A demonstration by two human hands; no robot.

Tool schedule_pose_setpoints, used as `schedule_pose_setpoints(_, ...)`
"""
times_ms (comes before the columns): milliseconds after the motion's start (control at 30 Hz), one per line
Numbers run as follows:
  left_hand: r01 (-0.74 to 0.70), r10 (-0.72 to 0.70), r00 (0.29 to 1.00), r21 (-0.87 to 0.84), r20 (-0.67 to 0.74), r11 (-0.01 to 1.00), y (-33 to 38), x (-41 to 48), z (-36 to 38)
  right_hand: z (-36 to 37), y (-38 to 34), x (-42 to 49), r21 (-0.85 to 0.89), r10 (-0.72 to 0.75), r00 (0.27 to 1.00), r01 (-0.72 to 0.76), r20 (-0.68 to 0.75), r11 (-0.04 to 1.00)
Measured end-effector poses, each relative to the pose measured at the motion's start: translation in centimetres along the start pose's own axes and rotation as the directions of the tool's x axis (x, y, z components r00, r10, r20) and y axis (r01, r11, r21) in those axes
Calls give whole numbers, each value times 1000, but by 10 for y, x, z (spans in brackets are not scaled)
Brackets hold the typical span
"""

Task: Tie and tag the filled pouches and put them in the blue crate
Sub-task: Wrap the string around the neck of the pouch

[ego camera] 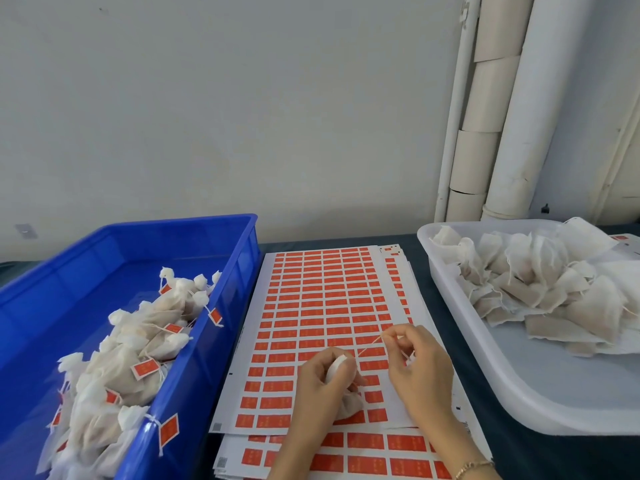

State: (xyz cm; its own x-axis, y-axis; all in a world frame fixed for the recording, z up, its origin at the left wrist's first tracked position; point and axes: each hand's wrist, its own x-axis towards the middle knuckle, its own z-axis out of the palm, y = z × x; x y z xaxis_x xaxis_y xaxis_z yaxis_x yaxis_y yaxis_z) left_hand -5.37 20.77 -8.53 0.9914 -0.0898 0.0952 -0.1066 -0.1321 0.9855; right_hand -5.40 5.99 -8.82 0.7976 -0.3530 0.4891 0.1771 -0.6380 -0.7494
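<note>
Over the sheets of red tags [311, 306] on the desk [346, 244], your left hand [323, 382] grips a filled pouch [349, 403] while your right hand [420, 365] pinches its string [370, 346]. Tagged pouches [121, 358] lie in the blue crate [239, 271] at left; untied pouches [536, 289] fill the white tray [485, 368] at right.

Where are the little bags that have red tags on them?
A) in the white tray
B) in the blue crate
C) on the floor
B: the tagged bags lie piled in the blue crate on the left.
</note>
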Motion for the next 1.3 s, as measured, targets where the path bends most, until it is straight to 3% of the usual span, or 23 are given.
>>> schedule_pose_setpoints(300, -30, 5, 983, 133, 184, 991, 3, -4, -3, -10, 10, 5, 168, 130, 970, -96, -206, 981)
schedule_pose_setpoints(433, -2, -26, 979, 134, 202, 991, 4, -4, -5, -11, 15, 8, 187, 216, 957, -180, -192, 966)
schedule_pose_setpoints(533, 12, -18, 983, 32, 184, 999, 5, -5, -7, -9, 17, 8, 107, 210, 974, -201, -86, 974)
schedule_pose_setpoints(633, -3, 15, 994, -110, 104, 994, 6, -6, -12, -4, 17, 6, 9, 212, 967, -216, 139, 976)
schedule_pose_setpoints(800, -64, 54, 997, -200, -53, 978, 10, -5, -14, 1, 6, 1, -6, 79, 923, -82, 376, 997)
schedule_pose_setpoints(900, -90, 75, 984, -93, -159, 992, 4, -5, -10, 1, 0, -1, 40, 13, 888, -35, 459, 999)
schedule_pose_setpoints(967, -106, 132, 966, 124, -223, 987, -3, -4, -7, 0, -3, -2, 103, -22, 877, -31, 481, 994)
schedule_pose_setpoints(1100, -223, 317, 929, 394, -192, 892, -13, -1, -4, -2, -6, -4, 220, -44, 851, -85, 524, 972)
schedule_pose_setpoints(1200, -264, 368, 916, 454, -158, 851, -16, 0, -5, -2, -9, -4, 301, -61, 842, -124, 537, 945)
schedule_pose_setpoints(1300, -286, 358, 918, 339, -172, 896, -13, -1, -5, -3, -14, -5, 403, -72, 840, -181, 537, 897)
